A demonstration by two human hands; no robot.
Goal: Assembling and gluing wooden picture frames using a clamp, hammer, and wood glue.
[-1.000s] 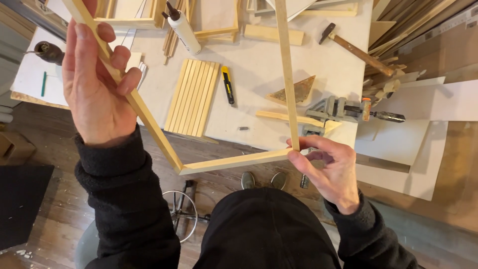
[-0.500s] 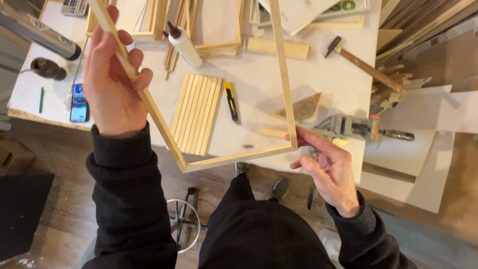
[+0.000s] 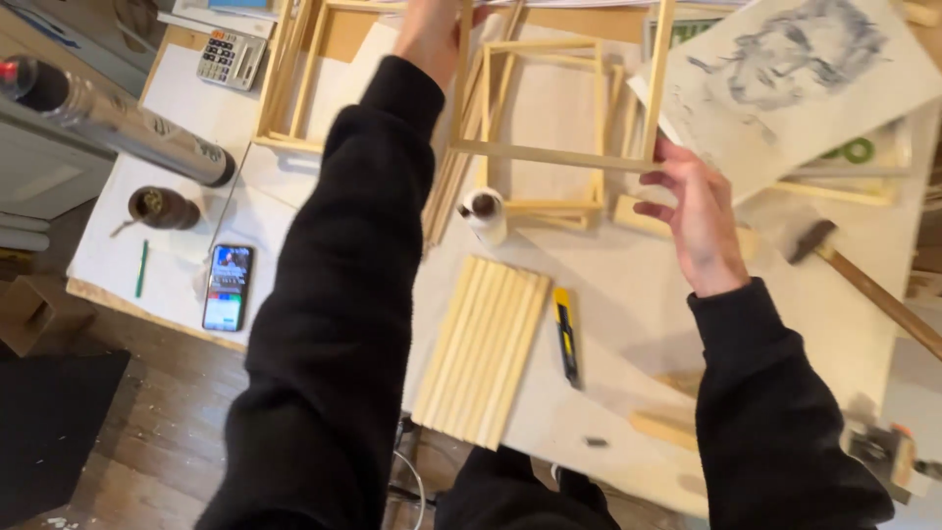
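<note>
Both hands hold a light wooden frame (image 3: 549,154) of thin strips out over the back of the workbench. My left hand (image 3: 432,34) grips its left side strip near the top edge of the view, arm stretched far forward. My right hand (image 3: 699,221) pinches the frame's near right corner, fingers curled around the strip. Under the held frame lie other wooden frames (image 3: 549,128) stacked on the bench. A white glue bottle (image 3: 485,214) with a brown tip stands just below the frame's lower bar.
A row of wooden strips (image 3: 481,348) and a yellow utility knife (image 3: 566,336) lie near the front edge. A hammer (image 3: 863,280), a sketch on paper (image 3: 795,74), a phone (image 3: 228,287), a calculator (image 3: 228,59) and a foil roll (image 3: 118,123) surround them. A clamp (image 3: 888,453) sits at right.
Both hands have carried the frame away from my body, forward over the bench to above the stacked frames. The camera tilted forward with them.
</note>
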